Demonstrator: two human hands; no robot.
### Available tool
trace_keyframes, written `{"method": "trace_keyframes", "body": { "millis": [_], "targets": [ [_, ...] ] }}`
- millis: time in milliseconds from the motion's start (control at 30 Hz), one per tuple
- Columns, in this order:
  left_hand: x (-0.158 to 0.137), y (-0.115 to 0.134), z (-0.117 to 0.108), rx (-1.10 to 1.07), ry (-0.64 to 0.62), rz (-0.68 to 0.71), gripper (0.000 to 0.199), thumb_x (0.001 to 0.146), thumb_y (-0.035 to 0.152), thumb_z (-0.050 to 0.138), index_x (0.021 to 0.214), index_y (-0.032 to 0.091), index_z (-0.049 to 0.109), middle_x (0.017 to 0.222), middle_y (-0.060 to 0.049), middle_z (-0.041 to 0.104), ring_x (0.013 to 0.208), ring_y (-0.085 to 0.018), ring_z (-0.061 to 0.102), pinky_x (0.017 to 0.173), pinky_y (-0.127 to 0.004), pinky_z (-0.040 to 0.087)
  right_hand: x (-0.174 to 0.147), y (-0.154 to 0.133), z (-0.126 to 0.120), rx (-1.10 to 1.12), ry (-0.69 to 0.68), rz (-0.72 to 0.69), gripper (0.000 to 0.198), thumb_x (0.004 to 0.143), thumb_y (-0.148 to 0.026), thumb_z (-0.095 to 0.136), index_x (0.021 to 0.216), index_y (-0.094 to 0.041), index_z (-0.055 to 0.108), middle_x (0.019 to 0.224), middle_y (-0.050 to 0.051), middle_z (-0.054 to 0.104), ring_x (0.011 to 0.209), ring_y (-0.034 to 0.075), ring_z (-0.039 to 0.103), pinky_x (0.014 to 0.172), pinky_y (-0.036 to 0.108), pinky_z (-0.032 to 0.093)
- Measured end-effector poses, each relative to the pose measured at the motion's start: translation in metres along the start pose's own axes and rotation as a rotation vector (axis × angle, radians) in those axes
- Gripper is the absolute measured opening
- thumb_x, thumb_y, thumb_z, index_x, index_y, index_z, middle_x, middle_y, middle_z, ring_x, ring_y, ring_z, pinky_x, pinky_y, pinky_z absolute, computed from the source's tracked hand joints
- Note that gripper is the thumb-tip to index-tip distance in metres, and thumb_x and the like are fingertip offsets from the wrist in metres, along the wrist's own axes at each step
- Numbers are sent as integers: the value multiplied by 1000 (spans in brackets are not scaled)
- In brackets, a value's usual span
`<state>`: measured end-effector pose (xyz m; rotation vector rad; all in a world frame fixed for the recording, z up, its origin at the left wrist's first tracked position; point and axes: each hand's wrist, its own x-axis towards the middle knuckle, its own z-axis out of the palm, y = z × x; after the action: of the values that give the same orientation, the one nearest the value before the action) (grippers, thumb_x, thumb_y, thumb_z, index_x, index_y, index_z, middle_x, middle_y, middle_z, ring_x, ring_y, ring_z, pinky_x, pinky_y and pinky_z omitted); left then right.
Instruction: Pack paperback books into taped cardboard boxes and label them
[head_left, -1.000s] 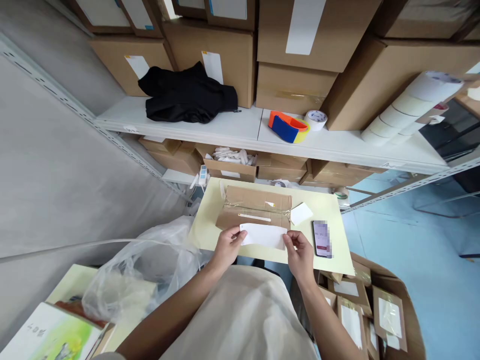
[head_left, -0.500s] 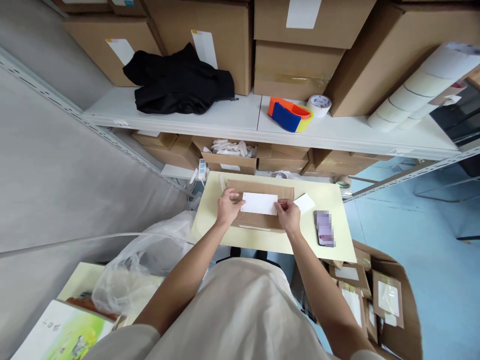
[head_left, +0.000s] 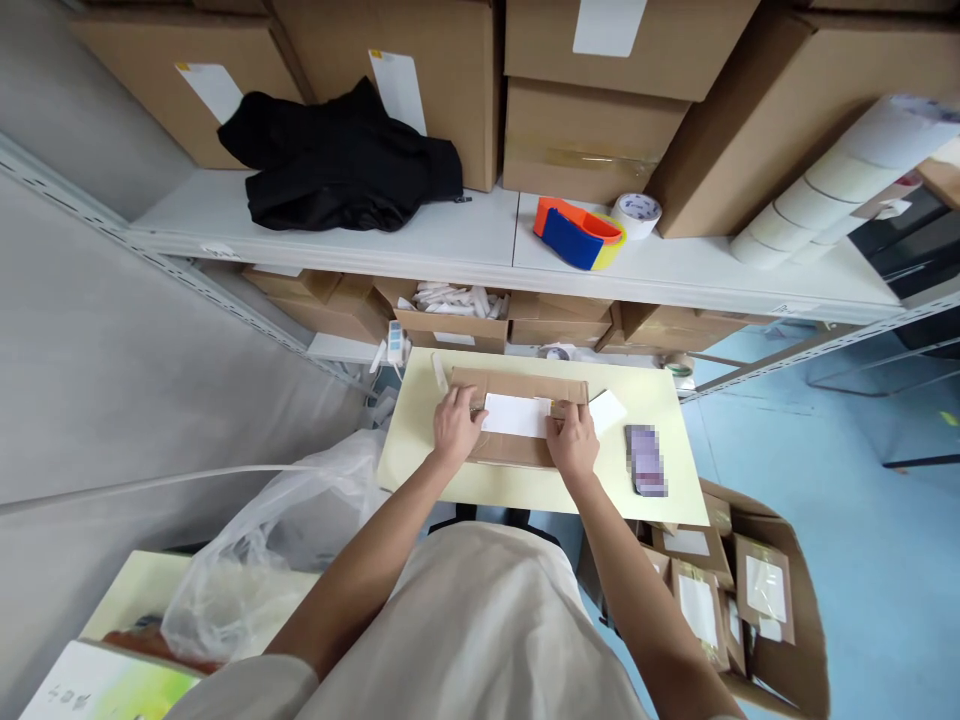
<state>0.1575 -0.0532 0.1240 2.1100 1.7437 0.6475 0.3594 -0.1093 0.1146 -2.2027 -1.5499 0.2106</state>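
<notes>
A brown cardboard box lies flat on the small cream table in front of me. On its top is a blank-looking white label, set lengthwise. My left hand rests over the box's left end, its fingers apart and bent forward, the thumb at the label's left edge. Over the right end is my right hand, with bent, parted fingers and the thumb side at the label's right edge. Partly behind that hand lies a small white stack of paper or labels. A phone with a blurred screen is farther right.
The cream table stands against a shelf bearing cartons, a black garment, tape rolls and coloured bands. At lower right, a large carton holds several packed boxes. A plastic bag hangs at left.
The white label has come down onto the box top. My fingers have gone from pinching its two ends to resting spread on the box beside it. The view has shifted slightly.
</notes>
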Motion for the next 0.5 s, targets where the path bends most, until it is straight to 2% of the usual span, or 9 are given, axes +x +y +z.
{"method": "trace_keyframes", "body": {
  "millis": [67, 167, 233, 333, 433, 500],
  "targets": [
    [2, 1, -5, 2, -82, 124, 30, 85, 21, 56, 115, 20, 62, 115, -11, 65, 114, -28, 57, 97, -42, 43, 1, 1, -4, -29, 1, -92, 36, 92, -31, 41, 121, -17, 58, 118, 17, 58, 106, 29, 52, 81, 39, 44],
    [8, 1, -9, 4, -235, 383, 33, 91, 24, 47, 121, 25, 61, 132, -8, 59, 131, -28, 45, 110, -50, 29, 4, 0, -11, -107, -97, -275, 40, 93, -37, 40, 127, -25, 58, 138, 15, 46, 117, 33, 45, 93, 49, 37],
    [11, 1, -11, 56, -285, 409, 35, 91, 26, 47, 123, 27, 61, 139, -8, 53, 138, -31, 35, 112, -57, 19, 4, -1, -14, -181, -136, -290, 40, 94, -40, 39, 127, -27, 59, 148, 14, 37, 126, 37, 38, 96, 55, 32],
    [10, -4, -18, 148, -290, 350, 39, 90, 33, 51, 127, 28, 59, 147, -10, 44, 144, -35, 22, 112, -62, 14, -2, 1, -19, -235, -131, -250, 44, 95, -43, 36, 130, -26, 57, 152, 16, 31, 133, 38, 31, 97, 57, 29],
    [1, -14, -27, 141, -364, 474, 48, 86, 43, 57, 132, 32, 55, 155, -9, 30, 145, -37, 16, 112, -61, 17, -19, 5, -22, -213, -195, -382, 47, 93, -50, 39, 134, -31, 53, 154, 14, 28, 134, 37, 30, 99, 55, 29],
    [-7, -22, -32, 133, -420, 553, 49, 85, 45, 59, 133, 35, 54, 157, -8, 27, 145, -37, 18, 111, -60, 19, -33, 9, -23, -213, -212, -428, 45, 93, -51, 40, 132, -33, 54, 155, 13, 28, 135, 36, 31, 100, 55, 28]
  ]
}}
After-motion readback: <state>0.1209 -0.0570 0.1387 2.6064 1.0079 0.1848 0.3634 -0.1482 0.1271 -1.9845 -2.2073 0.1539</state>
